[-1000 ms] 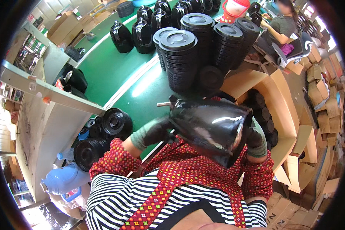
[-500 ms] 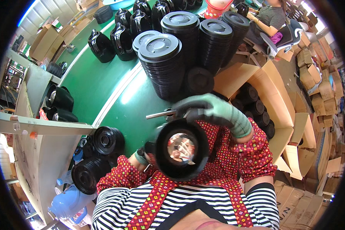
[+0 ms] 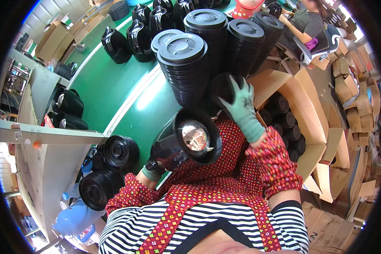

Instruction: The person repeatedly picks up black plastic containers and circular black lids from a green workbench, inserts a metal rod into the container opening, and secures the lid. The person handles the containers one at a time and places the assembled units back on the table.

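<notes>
A glossy black jug body [image 3: 167,135] is tilted with its wide round mouth toward me, and a mirror-like silver surface shows deep inside. Low on its side, my left hand [image 3: 167,160] is closed round it, in a dark-palmed glove with a green cuff. My right hand [image 3: 240,99], in a mint-green glove, reaches past the jug with its fingers over the edge of a round black part [image 3: 222,89]. That part stands beside tall stacks of black round lids [image 3: 183,63]; whether it is loose from them I cannot tell.
Several black jugs [image 3: 139,40] stand at the table's far side. To the right, an open cardboard box [image 3: 311,106] holds black cylindrical parts [image 3: 287,120]. More black round parts [image 3: 119,150] lie at left near a blue plastic jug [image 3: 77,218]. A person [image 3: 305,25] sits at the far right.
My right hand has left the jug's mouth and moved up and right to the round black part. The metal rod it held is out of sight. The jug has shifted slightly upward and tilted.
</notes>
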A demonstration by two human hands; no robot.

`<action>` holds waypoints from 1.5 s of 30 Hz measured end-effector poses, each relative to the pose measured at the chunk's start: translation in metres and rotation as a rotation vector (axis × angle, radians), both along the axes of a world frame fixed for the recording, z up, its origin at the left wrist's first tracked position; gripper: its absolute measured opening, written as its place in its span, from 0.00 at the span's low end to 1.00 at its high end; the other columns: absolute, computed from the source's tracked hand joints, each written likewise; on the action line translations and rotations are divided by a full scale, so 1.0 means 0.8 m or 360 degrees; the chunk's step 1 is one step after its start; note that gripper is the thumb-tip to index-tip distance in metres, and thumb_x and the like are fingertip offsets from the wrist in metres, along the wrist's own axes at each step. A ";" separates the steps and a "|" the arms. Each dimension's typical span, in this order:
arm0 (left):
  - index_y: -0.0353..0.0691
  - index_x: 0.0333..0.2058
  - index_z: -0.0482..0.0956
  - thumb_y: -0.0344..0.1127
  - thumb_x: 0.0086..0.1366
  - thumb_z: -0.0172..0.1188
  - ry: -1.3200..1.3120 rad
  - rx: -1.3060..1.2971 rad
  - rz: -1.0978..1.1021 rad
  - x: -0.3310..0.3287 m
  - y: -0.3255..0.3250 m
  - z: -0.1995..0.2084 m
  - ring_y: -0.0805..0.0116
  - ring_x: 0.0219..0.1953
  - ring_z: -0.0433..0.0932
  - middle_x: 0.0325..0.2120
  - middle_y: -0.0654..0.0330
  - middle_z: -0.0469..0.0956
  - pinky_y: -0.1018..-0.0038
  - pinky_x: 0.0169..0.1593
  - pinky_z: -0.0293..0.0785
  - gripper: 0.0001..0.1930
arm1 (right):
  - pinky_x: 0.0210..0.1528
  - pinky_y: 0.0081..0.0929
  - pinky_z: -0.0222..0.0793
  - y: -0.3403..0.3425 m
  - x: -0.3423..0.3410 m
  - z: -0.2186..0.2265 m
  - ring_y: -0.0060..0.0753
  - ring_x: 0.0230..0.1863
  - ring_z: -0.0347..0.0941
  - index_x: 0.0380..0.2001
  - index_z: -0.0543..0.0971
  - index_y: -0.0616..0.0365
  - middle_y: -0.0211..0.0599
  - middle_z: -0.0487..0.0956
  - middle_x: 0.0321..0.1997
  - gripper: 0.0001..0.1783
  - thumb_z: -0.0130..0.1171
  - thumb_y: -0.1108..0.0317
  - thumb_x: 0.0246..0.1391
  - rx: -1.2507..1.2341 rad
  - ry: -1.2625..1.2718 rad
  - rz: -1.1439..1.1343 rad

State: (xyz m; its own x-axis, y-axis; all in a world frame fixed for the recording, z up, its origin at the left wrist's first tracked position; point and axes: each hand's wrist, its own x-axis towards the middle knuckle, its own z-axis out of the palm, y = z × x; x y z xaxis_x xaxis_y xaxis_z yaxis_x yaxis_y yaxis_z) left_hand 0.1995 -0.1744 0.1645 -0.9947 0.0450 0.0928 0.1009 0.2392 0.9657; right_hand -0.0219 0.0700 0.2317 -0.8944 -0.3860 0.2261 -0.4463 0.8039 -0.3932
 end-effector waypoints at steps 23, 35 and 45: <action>0.32 0.52 0.82 0.42 0.48 0.82 0.0547 -0.0101 0.0020 -0.047 0.087 0.066 0.51 0.52 0.85 0.51 0.46 0.84 0.60 0.57 0.81 0.34 | 0.77 0.39 0.52 0.158 0.221 0.090 0.46 0.76 0.58 0.72 0.66 0.65 0.50 0.63 0.77 0.44 0.56 0.40 0.68 -0.1505 -0.0576 0.0222; 0.29 0.57 0.79 0.37 0.60 0.74 -0.0237 0.0564 -0.0297 -0.064 0.093 0.107 0.55 0.55 0.83 0.58 0.46 0.80 0.62 0.60 0.80 0.29 | 0.66 0.37 0.71 0.197 0.198 0.126 0.50 0.68 0.73 0.71 0.67 0.65 0.53 0.69 0.73 0.32 0.46 0.52 0.76 -0.0658 0.0333 0.0309; 0.25 0.51 0.80 0.31 0.57 0.77 0.1144 -0.0516 -0.0285 -0.064 0.124 0.216 0.50 0.47 0.87 0.59 0.36 0.77 0.62 0.51 0.86 0.25 | 0.74 0.39 0.63 0.202 0.225 0.070 0.44 0.74 0.65 0.74 0.61 0.63 0.49 0.64 0.77 0.37 0.48 0.47 0.75 -0.1927 -0.1396 -0.0283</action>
State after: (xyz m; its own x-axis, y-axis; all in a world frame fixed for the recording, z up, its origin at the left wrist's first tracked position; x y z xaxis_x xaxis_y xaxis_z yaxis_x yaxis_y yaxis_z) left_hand 0.1485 -0.0749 0.3373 -0.6719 0.3325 0.6618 0.7341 0.4178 0.5354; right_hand 0.1582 0.2315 0.2874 -0.9248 -0.2378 -0.2971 0.3419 -0.1764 -0.9230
